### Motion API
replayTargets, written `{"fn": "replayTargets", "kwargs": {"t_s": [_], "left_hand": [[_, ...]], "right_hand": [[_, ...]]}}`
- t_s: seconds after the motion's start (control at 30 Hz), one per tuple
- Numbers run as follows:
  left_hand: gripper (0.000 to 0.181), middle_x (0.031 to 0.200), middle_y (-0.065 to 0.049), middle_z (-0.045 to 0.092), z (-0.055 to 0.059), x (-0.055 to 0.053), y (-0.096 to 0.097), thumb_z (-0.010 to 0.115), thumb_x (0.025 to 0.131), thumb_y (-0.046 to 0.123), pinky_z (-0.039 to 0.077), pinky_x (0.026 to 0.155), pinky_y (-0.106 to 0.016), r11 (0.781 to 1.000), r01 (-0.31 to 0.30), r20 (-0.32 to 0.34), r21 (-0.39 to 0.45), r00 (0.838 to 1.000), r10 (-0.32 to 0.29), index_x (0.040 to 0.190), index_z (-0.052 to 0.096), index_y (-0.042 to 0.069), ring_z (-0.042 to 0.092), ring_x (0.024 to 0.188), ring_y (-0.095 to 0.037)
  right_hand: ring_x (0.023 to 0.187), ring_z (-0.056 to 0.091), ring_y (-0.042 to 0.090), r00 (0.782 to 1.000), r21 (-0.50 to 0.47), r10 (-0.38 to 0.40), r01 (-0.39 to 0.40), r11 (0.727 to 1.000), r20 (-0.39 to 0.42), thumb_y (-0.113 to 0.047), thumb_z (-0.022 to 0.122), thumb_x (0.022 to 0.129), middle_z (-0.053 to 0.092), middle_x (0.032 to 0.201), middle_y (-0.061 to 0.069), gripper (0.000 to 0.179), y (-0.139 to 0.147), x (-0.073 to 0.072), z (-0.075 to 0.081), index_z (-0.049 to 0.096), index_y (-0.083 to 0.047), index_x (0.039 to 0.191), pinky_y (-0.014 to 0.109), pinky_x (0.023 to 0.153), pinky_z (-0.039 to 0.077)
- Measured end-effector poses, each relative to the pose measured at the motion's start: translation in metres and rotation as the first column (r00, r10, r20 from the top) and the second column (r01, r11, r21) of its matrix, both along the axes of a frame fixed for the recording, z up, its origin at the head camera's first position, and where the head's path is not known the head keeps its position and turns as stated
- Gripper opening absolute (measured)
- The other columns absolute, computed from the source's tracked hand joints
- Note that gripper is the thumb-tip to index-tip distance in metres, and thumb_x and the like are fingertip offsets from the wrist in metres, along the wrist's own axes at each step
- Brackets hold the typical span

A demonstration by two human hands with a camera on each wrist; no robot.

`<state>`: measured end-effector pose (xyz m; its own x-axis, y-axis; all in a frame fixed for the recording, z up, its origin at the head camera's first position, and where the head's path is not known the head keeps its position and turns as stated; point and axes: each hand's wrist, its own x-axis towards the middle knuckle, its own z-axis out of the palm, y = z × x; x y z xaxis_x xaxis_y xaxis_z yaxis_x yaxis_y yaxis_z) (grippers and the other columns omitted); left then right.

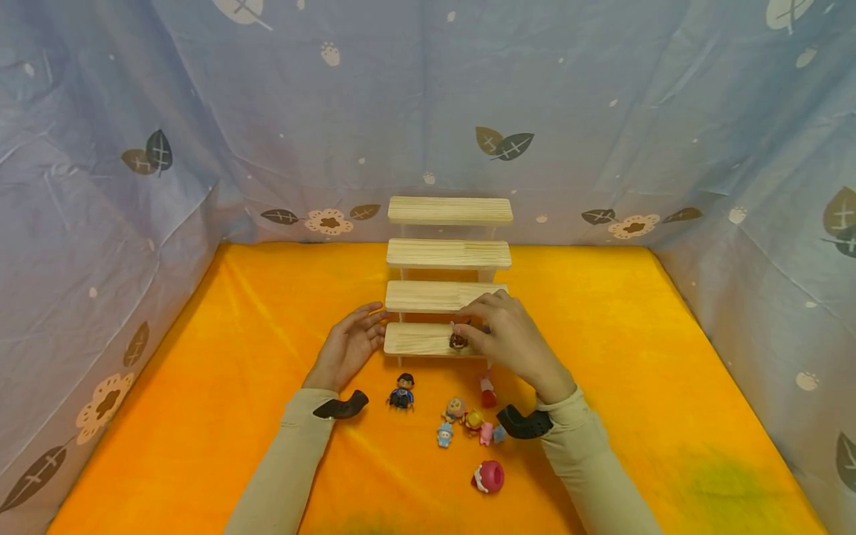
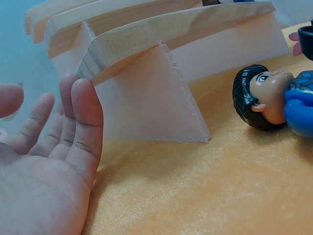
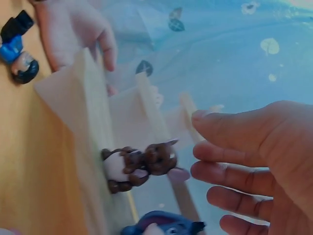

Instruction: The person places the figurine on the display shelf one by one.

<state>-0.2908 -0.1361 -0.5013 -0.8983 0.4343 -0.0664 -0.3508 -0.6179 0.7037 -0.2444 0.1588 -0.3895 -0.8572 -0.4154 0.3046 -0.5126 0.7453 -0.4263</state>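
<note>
Holding the left hand, fingers loose and parted, at the left end of the wooden stand; cannot tell about contact. Shows next, on the orange cloth, a black-haired figurine with chest markings too small to read. Shows farther right a cluster of small toys on the cloth and, above, a brown figurine upright on the stand's lowest shelf, with a blue figurine beside it. Reaches in from the right with the right hand, thumb and fingers parted, just beside the brown figurine.
</note>
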Motion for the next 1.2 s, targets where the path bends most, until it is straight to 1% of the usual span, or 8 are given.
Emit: {"fn": "replayTargets", "kwargs": {"t_s": [0.13,0.27,0.33,0.53,0.63,0.8,0.93,1.2], "left_hand": [[0.04,0.13,-0.008,0.057,0.0,0.0,0.001,0.038,0.111,0.028,0.053,0.084,-0.027,1.0,-0.008,0.008,0.004,1.0,0.008,0.144,0.043,0.006,0.06,0.095,-0.016],[0.039,0.13,-0.008,0.059,0.001,0.001,0.002,0.039,0.111,0.028,0.053,0.084,-0.027,1.0,-0.019,0.018,-0.003,1.0,0.02,0.143,0.044,0.006,0.06,0.094,-0.016],[0.041,0.129,-0.008,0.06,0.0,0.001,0.002,0.039,0.111,0.028,0.053,0.084,-0.028,1.0,-0.022,0.018,-0.005,1.0,0.022,0.145,0.042,0.005,0.06,0.094,-0.016],[0.047,0.126,-0.006,0.061,0.0,0.0,0.002,0.04,0.111,0.028,0.052,0.085,-0.027,1.0,-0.023,0.028,0.003,0.999,0.023,0.15,0.035,0.003,0.058,0.095,-0.016],[0.05,0.125,-0.005,0.06,0.001,0.0,0.002,0.04,0.111,0.028,0.051,0.085,-0.027,1.0,-0.018,0.03,-0.001,0.999,0.018,0.152,0.031,0.002,0.058,0.094,-0.016],[0.044,0.125,-0.005,0.06,0.002,-0.001,0.002,0.039,0.111,0.027,0.051,0.085,-0.026,1.0,-0.008,0.022,0.003,1.0,0.008,0.149,0.037,0.004,0.059,0.094,-0.015],[0.037,0.126,-0.006,0.06,0.002,-0.001,0.002,0.038,0.111,0.027,0.052,0.085,-0.027,1.0,-0.008,0.005,0.004,1.0,0.008,0.141,0.045,0.007,0.06,0.094,-0.016],[0.037,0.129,-0.009,0.059,0.001,0.0,0.001,0.036,0.112,0.027,0.053,0.085,-0.027,1.0,-0.01,0.002,0.017,1.0,0.01,0.14,0.047,0.006,0.061,0.093,-0.016]], "right_hand": [[0.108,0.061,0.027,1.0,-0.059,0.024,-0.024,0.998,-0.012,-0.024,0.073,0.094,0.073,0.113,0.007,0.021,0.004,0.002,0.005,0.077,-0.01,0.11,0.061,0.12,0.028],[0.103,0.06,0.024,0.998,-0.099,0.048,-0.051,0.994,-0.027,-0.024,0.071,0.096,0.073,0.112,0.005,0.022,0.005,0.005,0.012,0.076,-0.009,0.111,0.049,0.103,0.046],[0.1,0.06,0.023,0.998,-0.114,0.054,-0.056,0.992,-0.021,-0.024,0.071,0.096,0.073,0.111,0.003,0.021,0.005,0.008,0.016,0.076,-0.01,0.111,0.042,0.09,0.048],[0.101,0.061,0.018,0.995,-0.116,0.09,-0.084,0.99,0.051,-0.026,0.07,0.097,0.07,0.115,-0.002,0.021,0.005,0.017,0.026,0.074,-0.017,0.116,0.039,0.091,0.053],[0.099,0.062,0.016,0.99,-0.11,0.121,-0.113,0.988,0.072,-0.027,0.068,0.098,0.067,0.113,-0.002,0.023,0.001,0.023,0.027,0.073,-0.017,0.118,0.036,0.084,0.055],[0.094,0.064,0.013,0.977,-0.064,0.196,-0.191,0.979,0.085,-0.028,0.066,0.099,0.068,0.109,-0.003,0.023,-0.012,0.028,0.024,0.072,-0.015,0.117,0.032,0.081,0.056],[0.093,0.065,0.013,0.959,-0.015,0.265,-0.265,0.964,0.103,-0.028,0.064,0.101,0.069,0.115,0.001,0.027,-0.022,0.029,0.018,0.071,-0.012,0.121,0.028,0.081,0.057],[0.106,0.067,0.016,0.921,0.05,0.333,-0.349,0.936,0.203,-0.031,0.058,0.104,0.066,0.126,0.002,0.031,-0.043,0.035,0.003,0.068,-0.016,0.129,0.031,0.089,0.057]]}}
